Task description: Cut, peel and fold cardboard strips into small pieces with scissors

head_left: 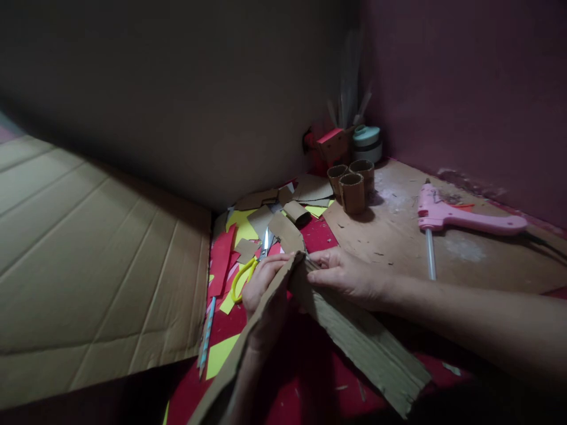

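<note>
A long cardboard strip [363, 339] is bent into a sharp peak in front of me, its two arms running down toward me. My left hand [263, 286] is closed on the left arm near the bend, partly hidden behind the cardboard. My right hand [341, 274] pinches the strip just right of the peak, thumb on the near side. Yellow-handled scissors [243, 277] lie beside my left hand, blades pointing away. Beyond the bend lie a flat cardboard piece [286, 232] and a short cardboard tube [296, 212] on its side.
A pink glue gun [469, 218] with a clear stick rests on a cardboard sheet [394, 248] at right. Behind stand three cardboard cups [353, 193] and a teal-lidded container [367, 141]. A large creased cardboard panel [97, 265] fills the left; a blue-striped pencil [207, 336] lies beside it.
</note>
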